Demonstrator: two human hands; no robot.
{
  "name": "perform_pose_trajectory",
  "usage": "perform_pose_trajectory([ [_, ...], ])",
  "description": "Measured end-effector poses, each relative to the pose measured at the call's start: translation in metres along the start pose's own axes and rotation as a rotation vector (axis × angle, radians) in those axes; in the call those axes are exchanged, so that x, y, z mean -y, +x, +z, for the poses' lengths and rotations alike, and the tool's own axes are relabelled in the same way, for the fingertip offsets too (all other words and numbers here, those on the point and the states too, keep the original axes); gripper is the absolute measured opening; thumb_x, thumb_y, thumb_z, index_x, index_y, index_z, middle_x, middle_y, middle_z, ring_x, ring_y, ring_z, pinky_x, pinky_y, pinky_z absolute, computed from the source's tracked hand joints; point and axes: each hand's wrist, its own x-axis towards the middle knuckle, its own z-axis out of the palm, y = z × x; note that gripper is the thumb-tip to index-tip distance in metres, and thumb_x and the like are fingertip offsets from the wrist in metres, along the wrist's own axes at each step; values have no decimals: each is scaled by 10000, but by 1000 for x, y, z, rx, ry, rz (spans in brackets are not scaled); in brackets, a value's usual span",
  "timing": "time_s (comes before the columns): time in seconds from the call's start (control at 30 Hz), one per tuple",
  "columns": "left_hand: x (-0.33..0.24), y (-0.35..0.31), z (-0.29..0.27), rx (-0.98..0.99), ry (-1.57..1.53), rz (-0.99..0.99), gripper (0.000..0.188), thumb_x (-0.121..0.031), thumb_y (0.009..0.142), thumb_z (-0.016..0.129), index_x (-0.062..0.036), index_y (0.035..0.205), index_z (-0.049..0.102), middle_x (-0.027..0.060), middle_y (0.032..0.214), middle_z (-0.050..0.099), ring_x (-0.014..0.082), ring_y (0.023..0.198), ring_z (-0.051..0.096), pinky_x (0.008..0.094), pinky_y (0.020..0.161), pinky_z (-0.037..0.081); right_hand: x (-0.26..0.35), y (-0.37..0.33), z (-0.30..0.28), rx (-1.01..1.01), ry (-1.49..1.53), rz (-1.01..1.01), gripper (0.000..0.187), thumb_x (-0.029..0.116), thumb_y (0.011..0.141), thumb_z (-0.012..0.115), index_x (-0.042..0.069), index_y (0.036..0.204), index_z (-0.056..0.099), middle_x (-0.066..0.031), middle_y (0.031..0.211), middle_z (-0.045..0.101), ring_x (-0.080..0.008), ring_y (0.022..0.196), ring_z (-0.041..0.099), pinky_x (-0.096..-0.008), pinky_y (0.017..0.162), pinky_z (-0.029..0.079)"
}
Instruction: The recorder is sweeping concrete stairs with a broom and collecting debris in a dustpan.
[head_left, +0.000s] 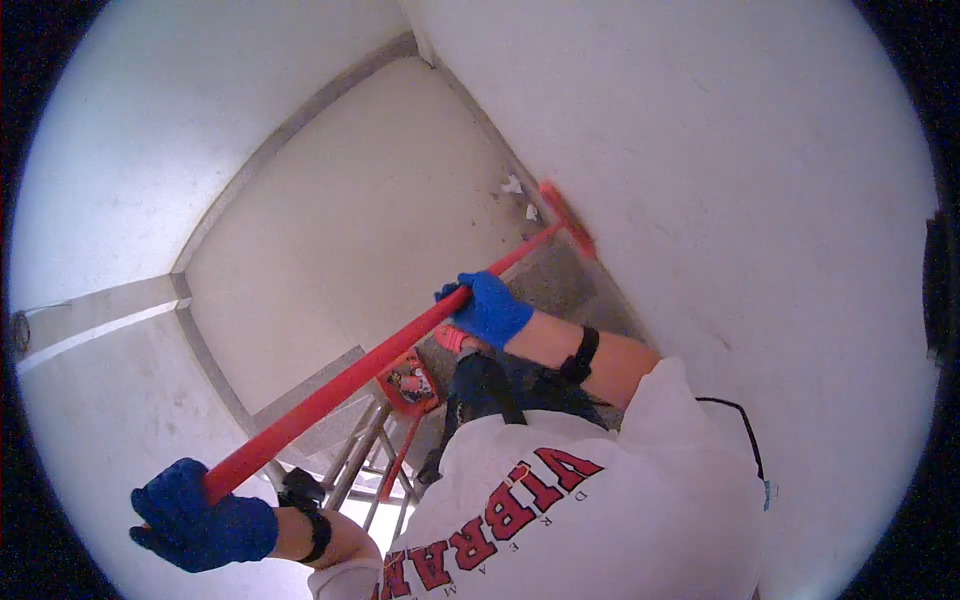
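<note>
Both my hands, in blue gloves, hold a long broom with a red handle that runs diagonally up and to the right. My left hand is closed round the handle's top end at the lower left. Farther down the handle, my right hand is wrapped round it near the middle. The broom's red bristle head lies along the foot of the right wall. Just left of the head, white scraps and small dark bits lie on the floor.
Near my legs stands a red dustpan with litter in it; its red handle points toward me. A metal ladder stands beside it. White walls enclose the pale floor, with a grey strip along its edge.
</note>
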Motion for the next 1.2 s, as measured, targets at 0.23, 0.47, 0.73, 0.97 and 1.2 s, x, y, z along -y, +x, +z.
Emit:
perform_pose_trajectory([
  [0.23, 64, -95, 55, 622, 254, -191, 78, -89, 675, 468, -22, 661, 505, 75, 601, 503, 179, 508, 466, 294, 488, 379, 90, 163, -4, -98, -182, -19, 47, 84, 661, 397, 40, 643, 396, -114, 627, 448, -239, 600, 461, -365, 595, 415],
  [0.47, 80, -79, -4, 497, 491, -111, 124, -73, 687, 435, -47, 587, 504, 49, 560, 463, 139, 525, 459, 255, 441, 345, 24, 179, 18, 128, -265, 25, 46, 79, 672, 429, 45, 654, 405, -103, 600, 438, -231, 593, 455, -358, 600, 416],
  [0.73, 74, -122, 16, 722, 114, -632, 55, -93, 686, 446, -54, 651, 430, 50, 696, 455, 176, 674, 435, 309, 658, 355, 101, 268, -83, 427, -1507, -829, 79, 94, 665, 388, 50, 604, 413, -94, 557, 440, -211, 550, 454, -354, 575, 409],
  [0.97, 94, -142, 34, 877, -270, -440, 114, -106, 618, 496, -16, 687, 487, 98, 778, 536, 280, 898, 452, 414, 841, 256, 68, 246, 10, 179, -539, -162, 174, 162, 746, 395, 54, 611, 412, -78, 513, 438, -200, 489, 451, -318, 476, 400],
  [1.2, 68, -72, -10, 347, -223, -486, 281, -316, 638, 478, -69, 549, 379, 61, 484, 400, 218, 507, 415, 405, 598, 342, -6, 177, -24, -7, -144, 132, 137, 140, 722, 382, 48, 623, 401, -117, 593, 439, -237, 587, 452, -364, 585, 409],
])
